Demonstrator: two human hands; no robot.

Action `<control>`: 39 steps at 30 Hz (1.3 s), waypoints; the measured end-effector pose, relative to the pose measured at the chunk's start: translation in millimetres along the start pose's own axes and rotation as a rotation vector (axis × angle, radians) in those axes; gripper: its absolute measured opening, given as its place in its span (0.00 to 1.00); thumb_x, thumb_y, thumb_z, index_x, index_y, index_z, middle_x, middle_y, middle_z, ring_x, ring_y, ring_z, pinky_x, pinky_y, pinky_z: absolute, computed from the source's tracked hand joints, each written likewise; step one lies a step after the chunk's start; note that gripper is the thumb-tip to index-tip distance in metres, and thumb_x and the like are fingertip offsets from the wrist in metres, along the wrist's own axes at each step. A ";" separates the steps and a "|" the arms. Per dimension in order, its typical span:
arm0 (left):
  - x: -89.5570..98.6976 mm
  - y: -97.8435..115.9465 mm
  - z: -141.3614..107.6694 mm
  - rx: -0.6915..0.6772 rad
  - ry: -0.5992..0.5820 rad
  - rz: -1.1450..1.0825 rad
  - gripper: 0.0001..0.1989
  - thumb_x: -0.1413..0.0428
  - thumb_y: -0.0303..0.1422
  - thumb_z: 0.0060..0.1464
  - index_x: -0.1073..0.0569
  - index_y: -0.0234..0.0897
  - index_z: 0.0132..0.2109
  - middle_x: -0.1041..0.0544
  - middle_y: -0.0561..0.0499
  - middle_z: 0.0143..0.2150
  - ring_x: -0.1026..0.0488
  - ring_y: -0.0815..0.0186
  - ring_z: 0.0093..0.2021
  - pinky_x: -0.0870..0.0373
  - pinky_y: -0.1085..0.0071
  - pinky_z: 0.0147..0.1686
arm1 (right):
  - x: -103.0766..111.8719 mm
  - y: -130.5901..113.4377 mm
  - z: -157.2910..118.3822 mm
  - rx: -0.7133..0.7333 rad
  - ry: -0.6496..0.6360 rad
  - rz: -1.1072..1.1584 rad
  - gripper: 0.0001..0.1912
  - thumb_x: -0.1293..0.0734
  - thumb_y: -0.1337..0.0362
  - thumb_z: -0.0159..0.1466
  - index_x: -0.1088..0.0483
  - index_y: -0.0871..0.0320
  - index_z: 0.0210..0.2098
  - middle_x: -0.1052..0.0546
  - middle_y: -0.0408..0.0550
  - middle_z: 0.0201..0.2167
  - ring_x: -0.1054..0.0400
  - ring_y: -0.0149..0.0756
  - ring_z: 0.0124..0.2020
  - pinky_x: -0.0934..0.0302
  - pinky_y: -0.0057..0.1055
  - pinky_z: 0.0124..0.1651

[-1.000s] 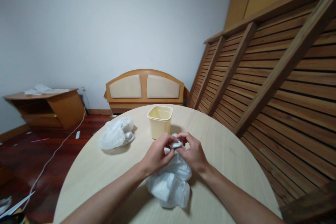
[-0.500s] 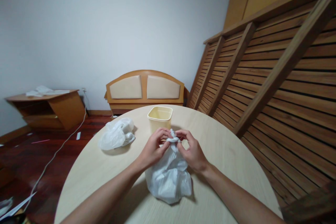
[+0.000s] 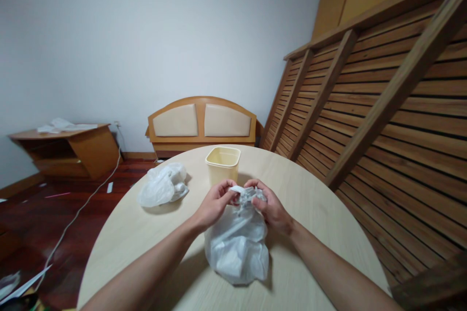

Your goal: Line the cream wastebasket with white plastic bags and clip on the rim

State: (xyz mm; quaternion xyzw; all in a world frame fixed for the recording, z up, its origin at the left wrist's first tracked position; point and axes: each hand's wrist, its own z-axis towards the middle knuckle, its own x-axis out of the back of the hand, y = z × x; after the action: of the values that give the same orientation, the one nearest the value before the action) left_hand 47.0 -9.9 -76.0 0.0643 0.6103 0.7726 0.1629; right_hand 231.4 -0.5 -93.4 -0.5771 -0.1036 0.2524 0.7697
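A filled white plastic bag [image 3: 237,248] rests on the round pale table [image 3: 306,204] in front of me. My left hand [image 3: 218,202] pinches the left side of its gathered top. On the right side of the same top, my right hand [image 3: 270,206] has its fingers closed on the plastic. Just beyond my hands stands a pale yellow square container [image 3: 223,165], its open mouth facing up. What is inside the bag cannot be made out.
Another crumpled white plastic bag [image 3: 164,185] lies at the table's left edge. Behind the table is a wooden headboard [image 3: 201,121]. A slatted wooden frame [image 3: 365,107] leans at the right, and a low cabinet [image 3: 87,150] stands at the left.
The twisted, knot-like top of the bag now looks looser and more spread out between my fingers. My right hand has shifted its hold on the plastic slightly.
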 end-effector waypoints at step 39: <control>-6.2 3.5 -13.7 -0.016 -0.274 0.257 0.25 0.38 0.39 0.54 0.33 0.36 0.56 0.25 0.46 0.44 0.28 0.62 0.42 0.32 0.66 0.42 | 20.1 -20.0 11.5 0.336 0.480 0.052 0.45 0.27 0.60 0.58 0.52 0.37 0.68 0.36 0.47 0.66 0.29 0.36 0.52 0.28 0.33 0.48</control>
State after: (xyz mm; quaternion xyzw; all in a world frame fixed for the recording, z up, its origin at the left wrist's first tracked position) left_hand 48.1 -25.2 -75.4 0.2451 0.5628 0.7759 0.1453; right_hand 248.7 15.2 -73.7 -0.4874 0.1394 0.1419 0.8502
